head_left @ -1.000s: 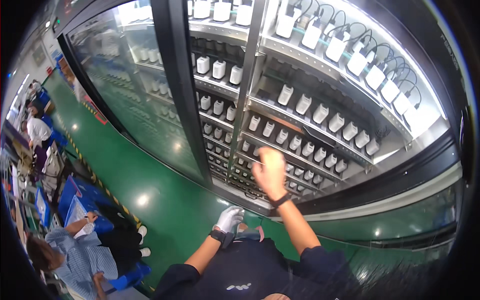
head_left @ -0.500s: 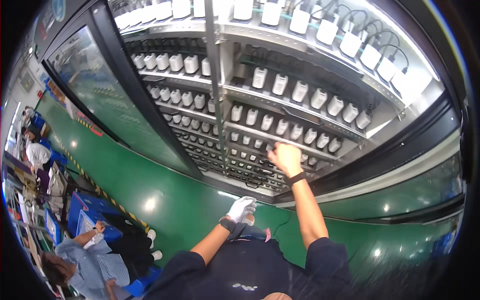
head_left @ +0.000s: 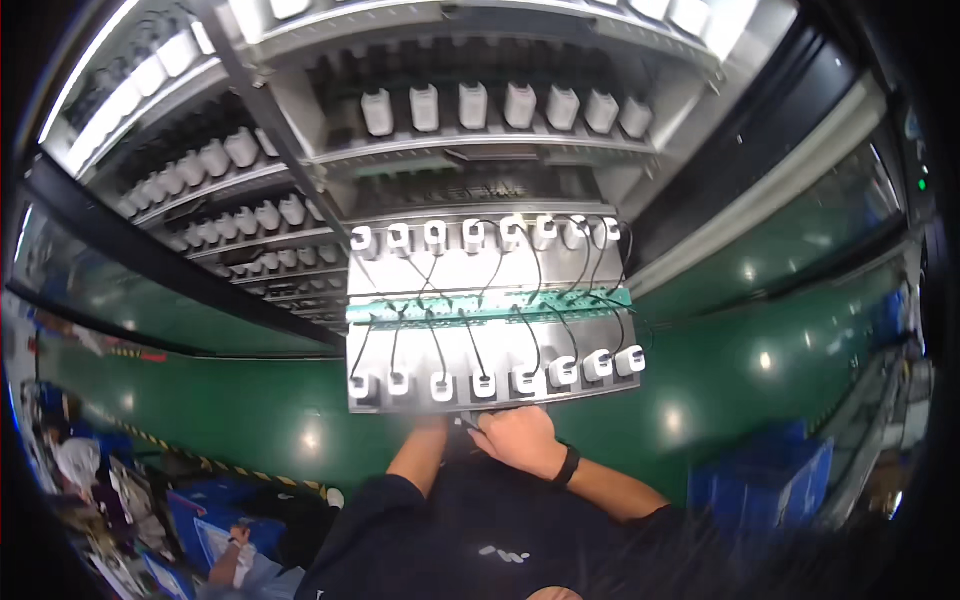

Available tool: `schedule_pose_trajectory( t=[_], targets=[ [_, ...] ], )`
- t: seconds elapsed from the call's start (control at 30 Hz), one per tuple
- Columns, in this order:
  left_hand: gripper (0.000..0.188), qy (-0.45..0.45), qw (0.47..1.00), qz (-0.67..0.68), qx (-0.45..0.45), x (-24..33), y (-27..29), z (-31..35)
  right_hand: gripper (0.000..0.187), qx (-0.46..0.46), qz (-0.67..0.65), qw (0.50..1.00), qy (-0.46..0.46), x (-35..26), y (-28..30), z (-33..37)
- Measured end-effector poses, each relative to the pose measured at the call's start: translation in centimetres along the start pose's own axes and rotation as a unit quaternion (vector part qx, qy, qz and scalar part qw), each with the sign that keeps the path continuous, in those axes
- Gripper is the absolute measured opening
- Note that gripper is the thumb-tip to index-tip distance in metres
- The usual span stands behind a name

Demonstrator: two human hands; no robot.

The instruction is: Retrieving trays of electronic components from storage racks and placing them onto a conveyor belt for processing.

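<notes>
At the near edge of a metal tray [head_left: 505,345] jutting from a lit test cabinet, a worker's bare right hand [head_left: 522,440] sits right of centre, black band [head_left: 568,466] at the wrist. Its fingers are curled together; whether they are clamped on the tray's near lip or only rest beside it cannot be told. The left forearm [head_left: 420,455] runs up to the same edge, left of the right hand, but the left hand is out of sight, so the state of its fingers cannot be told.

On the tray, before the worker, stand two rows of white power adapters, a near row [head_left: 484,383] and a far row [head_left: 435,236], with a green connector strip [head_left: 490,306] between them and black leads running to both. Farther off, another shelf carries a row of similar white units [head_left: 473,106].

Handling of so loaded a tray calls, by the look of it, for even support left and right, a level front and a slow, straight motion, since a jolt could tip the near adapters or tug the leads. Fingers are best placed below the lip, and loose loops at the right side well inside the cabinet's frame.
</notes>
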State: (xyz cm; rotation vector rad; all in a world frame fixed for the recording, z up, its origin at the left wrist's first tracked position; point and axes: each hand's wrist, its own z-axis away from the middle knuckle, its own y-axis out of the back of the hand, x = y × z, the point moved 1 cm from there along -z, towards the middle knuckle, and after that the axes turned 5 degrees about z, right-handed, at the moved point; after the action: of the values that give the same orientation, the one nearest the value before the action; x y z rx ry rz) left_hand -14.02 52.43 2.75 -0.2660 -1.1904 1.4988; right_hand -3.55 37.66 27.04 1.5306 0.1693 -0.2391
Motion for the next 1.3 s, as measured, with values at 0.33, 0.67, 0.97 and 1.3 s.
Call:
schedule_pose_trajectory(
  t=[0.33,0.67,0.97,1.3],
  targets=[
    [0.034,0.114,0.993,-0.041,-0.002,-3.6,4.9,6.4,0.04,0.054,-0.141,0.98,-0.127,-2.4,2.8,5.3],
    [0.039,-0.166,0.602,-0.778,-0.065,5.2,-5.1,-5.8,0.047,0.128,-0.228,0.871,-0.416,3.7,1.1,13.0],
    [0.045,-0.168,0.389,-0.906,-0.009,7.9,-15.5,-18.6,0.057,0.119,-0.21,0.819,-0.521,6.6,-5.7,22.7],
    [0.064,-0.041,0.317,-0.945,0.072,7.6,-17.9,-21.6,0.055,0.101,-0.235,0.777,-0.576,10.3,-9.1,30.1]
  ],
)
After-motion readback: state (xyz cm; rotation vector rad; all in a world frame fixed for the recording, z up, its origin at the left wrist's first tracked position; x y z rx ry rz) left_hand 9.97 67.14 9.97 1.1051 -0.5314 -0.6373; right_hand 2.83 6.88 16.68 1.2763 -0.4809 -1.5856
